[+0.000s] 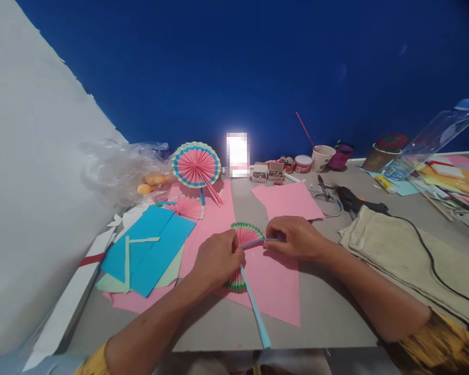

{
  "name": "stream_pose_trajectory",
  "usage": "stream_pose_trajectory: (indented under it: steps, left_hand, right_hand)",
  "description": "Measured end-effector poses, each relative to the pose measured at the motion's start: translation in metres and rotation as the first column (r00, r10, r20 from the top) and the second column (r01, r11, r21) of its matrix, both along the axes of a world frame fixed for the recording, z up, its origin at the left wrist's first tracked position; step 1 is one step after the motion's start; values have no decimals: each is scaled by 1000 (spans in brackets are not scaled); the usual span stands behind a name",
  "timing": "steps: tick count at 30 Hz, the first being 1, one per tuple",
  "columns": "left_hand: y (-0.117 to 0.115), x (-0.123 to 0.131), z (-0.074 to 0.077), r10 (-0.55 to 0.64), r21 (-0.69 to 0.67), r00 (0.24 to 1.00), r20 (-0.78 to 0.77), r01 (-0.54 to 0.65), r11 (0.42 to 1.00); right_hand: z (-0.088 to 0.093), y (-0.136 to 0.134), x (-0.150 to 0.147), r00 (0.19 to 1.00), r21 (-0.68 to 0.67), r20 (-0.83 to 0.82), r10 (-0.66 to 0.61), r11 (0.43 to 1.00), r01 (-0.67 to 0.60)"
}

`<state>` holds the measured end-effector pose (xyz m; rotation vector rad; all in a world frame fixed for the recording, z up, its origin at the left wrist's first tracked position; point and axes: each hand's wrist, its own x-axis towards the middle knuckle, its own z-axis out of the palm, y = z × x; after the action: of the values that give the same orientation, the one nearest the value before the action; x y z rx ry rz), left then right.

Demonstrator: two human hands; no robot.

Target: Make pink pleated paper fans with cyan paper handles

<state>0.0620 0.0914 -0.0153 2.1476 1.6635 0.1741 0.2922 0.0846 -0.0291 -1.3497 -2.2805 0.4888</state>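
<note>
While the left hand (221, 258), fingers pinched together, holds the fan (250, 235) at its middle above the pink sheet (275, 286), the right hand (297, 238) closes on one handle (255, 242). Opening the fan seems in hand; next calls for keeping that middle steady.

A glowing, pixelated white rectangle (237, 151) glares before the flat dark-blue wall (160, 78). Soft shadows fall across the smooth grey worktop (211, 333). Edges stretch, perhaps slightly blurred.

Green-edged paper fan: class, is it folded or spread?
Spread: the pleats of the green-edged paper fan open in an arc beyond the left hand, which hides part.
</note>
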Motion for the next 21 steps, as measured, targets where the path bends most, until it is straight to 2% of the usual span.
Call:
stream_pose_trajectory:
  steps: [6, 8, 16, 21]
  left_hand:
    - [-9, 4, 12, -19, 7, 999, -27, 19, 1000]
    - [-13, 5, 13, -43, -3, 997, -65, 43, 999]
    - [-18, 8, 5, -139, -4, 979, -151, 140, 990]
    - [-17, 8, 4, -137, -22, 974, -182, 135, 991]
  right_hand:
    - [-4, 5, 3, 999, 103, 40, 19, 994, -23]
    - [-7, 7, 3, 997, 96, 64, 42, 994, -48]
    - [-8, 7, 4, 995, 51, 80, 55, 997, -60]
    - [-8, 8, 5, 993, 60, 85, 81, 994, -86]
